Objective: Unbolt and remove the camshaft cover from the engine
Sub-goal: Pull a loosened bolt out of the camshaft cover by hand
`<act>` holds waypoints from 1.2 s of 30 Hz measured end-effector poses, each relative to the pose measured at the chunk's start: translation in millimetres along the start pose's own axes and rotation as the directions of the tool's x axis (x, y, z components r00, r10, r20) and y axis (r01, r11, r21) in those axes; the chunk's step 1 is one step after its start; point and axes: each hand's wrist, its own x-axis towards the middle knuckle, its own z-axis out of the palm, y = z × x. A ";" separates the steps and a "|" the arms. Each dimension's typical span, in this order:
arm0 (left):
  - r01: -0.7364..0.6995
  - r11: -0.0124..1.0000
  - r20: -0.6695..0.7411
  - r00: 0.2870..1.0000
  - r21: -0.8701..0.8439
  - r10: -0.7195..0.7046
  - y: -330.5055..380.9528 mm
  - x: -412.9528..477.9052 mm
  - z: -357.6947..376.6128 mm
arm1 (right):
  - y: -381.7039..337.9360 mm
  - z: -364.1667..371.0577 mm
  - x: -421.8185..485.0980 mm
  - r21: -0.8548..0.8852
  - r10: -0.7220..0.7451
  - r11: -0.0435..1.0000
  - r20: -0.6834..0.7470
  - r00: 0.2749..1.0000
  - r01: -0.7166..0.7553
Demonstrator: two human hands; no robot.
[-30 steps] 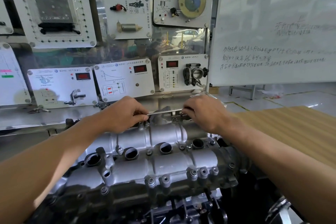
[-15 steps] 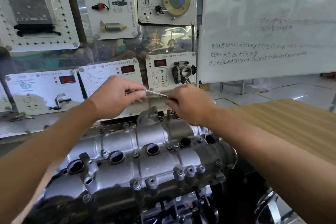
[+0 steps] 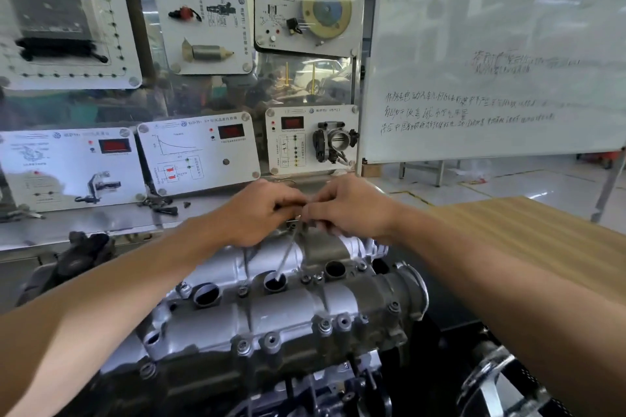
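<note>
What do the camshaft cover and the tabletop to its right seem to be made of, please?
Camshaft cover: probably cast aluminium, matt silver with a slightly grainy sheen and moulded bosses. Tabletop: wood or wood-look laminate, pale tan with straight grain lines; which one cannot be told.

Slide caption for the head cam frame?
Left hand and right hand pinch a thin metal tool slanting down to a round well in the camshaft cover.
</note>
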 end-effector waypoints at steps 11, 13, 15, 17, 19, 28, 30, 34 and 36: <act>0.189 0.911 -0.009 0.978 -0.367 -0.207 4.6 -4.6 -9.0 | 13.6 -9.6 18.3 -0.042 -0.434 0.901 -0.138 0.890 0.433; 0.213 0.875 0.009 0.973 -0.435 -0.233 8.2 -5.5 -6.4 | 11.0 -9.2 19.0 -0.136 -0.517 0.854 -0.109 0.849 0.502; 0.217 0.850 0.022 0.972 -0.480 -0.235 12.5 -7.2 -2.1 | 8.4 -8.9 20.4 -0.232 -0.569 0.806 -0.049 0.821 0.545; 0.226 0.864 0.025 0.970 -0.449 -0.240 15.7 -7.2 -2.7 | 5.0 -10.1 22.3 -0.359 -0.606 0.743 -0.002 0.795 0.566; 0.272 0.906 0.027 0.960 -0.325 -0.279 17.5 -5.8 -12.1 | 3.0 -11.7 25.3 -0.495 -0.654 0.640 0.050 0.755 0.587; 0.498 0.848 0.118 0.867 -0.182 -0.484 46.7 -22.5 -44.7 | -4.7 -1.8 37.3 -0.698 -0.426 0.559 0.222 0.877 0.448; 0.467 0.882 0.161 0.877 -0.064 -0.453 51.8 -24.3 -43.1 | -5.8 5.5 39.3 -0.710 -0.370 0.563 0.242 0.897 0.423; 0.431 0.902 0.098 0.897 0.032 -0.432 41.0 -31.1 -44.6 | -4.4 11.8 40.7 -0.693 -0.377 0.592 0.213 0.902 0.411; 0.414 0.909 0.031 0.909 0.053 -0.416 32.3 -36.9 -45.3 | -0.4 11.1 41.0 -0.637 -0.406 0.661 0.141 0.903 0.397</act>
